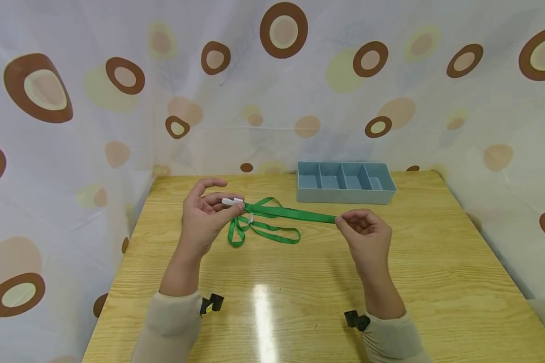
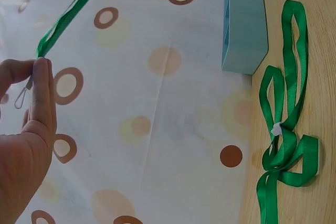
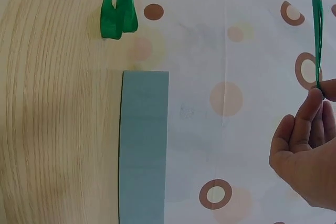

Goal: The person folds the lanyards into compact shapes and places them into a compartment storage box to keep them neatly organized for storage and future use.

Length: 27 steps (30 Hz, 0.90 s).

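A green ribbon lanyard (image 1: 295,214) is stretched between my two hands above the table. My left hand (image 1: 202,217) pinches one end between thumb and fingers, where a small white fitting (image 1: 232,201) shows. A thin wire-like loop (image 2: 21,97) hangs below those fingers in the left wrist view. With thumb and forefinger, my right hand (image 1: 368,234) pinches the other end, its remaining fingers curled loosely. Another green lanyard (image 2: 286,153) lies below on the wooden table, folded into loops and gathered by a small white tie (image 2: 276,128).
Behind the hands, a blue-grey box (image 1: 345,195) with several compartments stands near the table's back edge. A patterned white curtain (image 1: 236,101) hangs behind and at both sides of the wooden table (image 1: 309,287).
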Tool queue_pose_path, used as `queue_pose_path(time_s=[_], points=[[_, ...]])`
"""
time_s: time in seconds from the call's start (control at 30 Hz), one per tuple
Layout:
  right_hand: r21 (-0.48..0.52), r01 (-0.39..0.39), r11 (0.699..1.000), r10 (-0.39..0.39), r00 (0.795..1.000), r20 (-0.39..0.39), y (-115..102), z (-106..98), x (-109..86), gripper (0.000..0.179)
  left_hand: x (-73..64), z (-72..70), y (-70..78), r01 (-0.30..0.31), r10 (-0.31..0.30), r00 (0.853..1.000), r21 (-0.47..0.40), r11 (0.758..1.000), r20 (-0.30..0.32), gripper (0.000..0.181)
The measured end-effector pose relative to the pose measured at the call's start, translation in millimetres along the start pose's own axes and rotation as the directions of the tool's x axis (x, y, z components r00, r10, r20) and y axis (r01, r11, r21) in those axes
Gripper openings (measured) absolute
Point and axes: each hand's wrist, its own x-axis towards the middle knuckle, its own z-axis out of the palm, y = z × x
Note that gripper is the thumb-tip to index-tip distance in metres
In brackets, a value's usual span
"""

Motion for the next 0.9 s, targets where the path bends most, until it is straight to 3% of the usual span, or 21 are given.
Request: queue_pose_path(time_s=[0.17, 0.33, 0.5, 0.7, 0.9], points=[[-0.182, 0.048, 0.982, -0.053, 0.998, -0.021, 1, 2, 0.4, 0.012, -2.1, 5.1, -0.1, 0.019, -0.019, 1.0, -0.002, 1.0, 0.009, 0.049], [-0.279, 0.059, 0.958, -0.064, 0.998, -0.008, 0, 7, 0.6, 0.008, -2.4, 10.4, -4.4, 0.028, -0.027, 1.0, 0.03, 0.999, -0.004, 0.049], [-0.304, 0.051, 0.951, -0.041, 0.998, 0.037, -3, 15, 1.0, 0.008, -2.6, 17.9, -9.1, 0.045, -0.045, 0.999, 0.104, 0.994, 0.001, 0.049], [-0.315, -0.026, 0.949, 0.071, 0.989, 0.133, -24, 29, -2.7, 0.008, -4.5, 25.8, -14.7, 0.081, -0.082, 0.997, 0.178, 0.981, 0.0, 0.047], [-0.257, -0.059, 0.965, 0.113, 0.973, 0.201, -11, 39, -3.5, 0.01, -6.5, 32.6, -22.0, 0.088, -0.097, 0.995, 0.206, 0.975, 0.035, 0.045]])
